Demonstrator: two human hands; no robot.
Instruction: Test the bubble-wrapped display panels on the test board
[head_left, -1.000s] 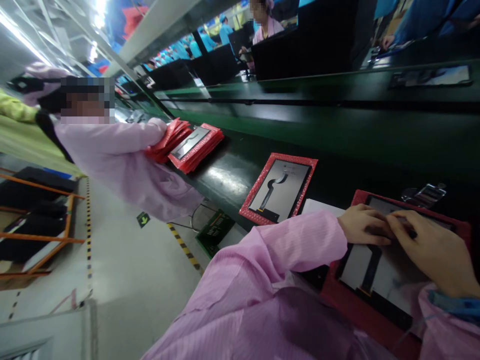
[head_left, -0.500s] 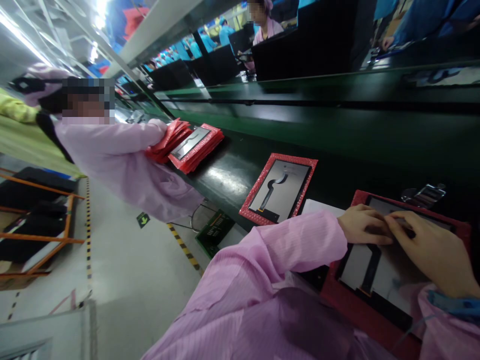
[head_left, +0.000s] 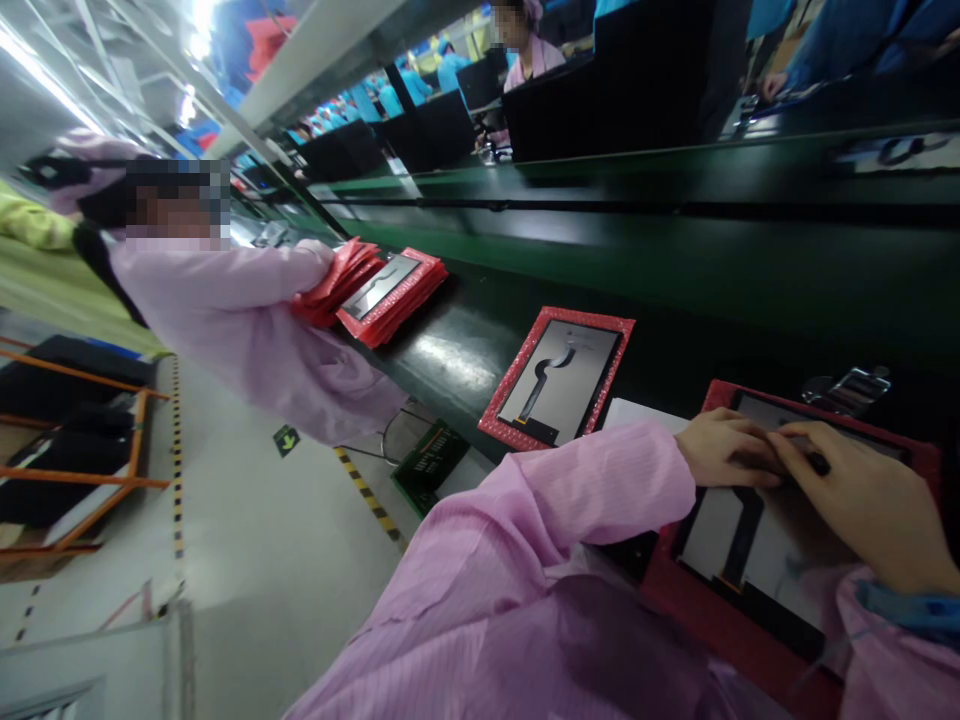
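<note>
A flat panel (head_left: 787,560) with a black ribbon cable (head_left: 742,540) lies on a red sheet (head_left: 697,620) at the lower right. Over the panel's upper part, my left hand (head_left: 727,450) has its fingers bent at the end of the cable. My right hand (head_left: 862,490) meets it there, thumb and fingers pinched together around a small dark piece, apparently the cable's end. The fingertips of both hands touch or nearly touch, and what lies between them is mostly hidden. A blue band circles my right wrist.
Another panel (head_left: 570,370) rests on red bubble wrap left of my hands, beside a white sheet (head_left: 645,412). A metal object (head_left: 855,390) lies behind the work. Further left, a person in pink (head_left: 247,300) stands by a stack of red-wrapped panels (head_left: 397,295).
Both hands stay in nearly the same place. The fingers of my right hand have shifted slightly, and a little more of the dark piece shows beside them.
</note>
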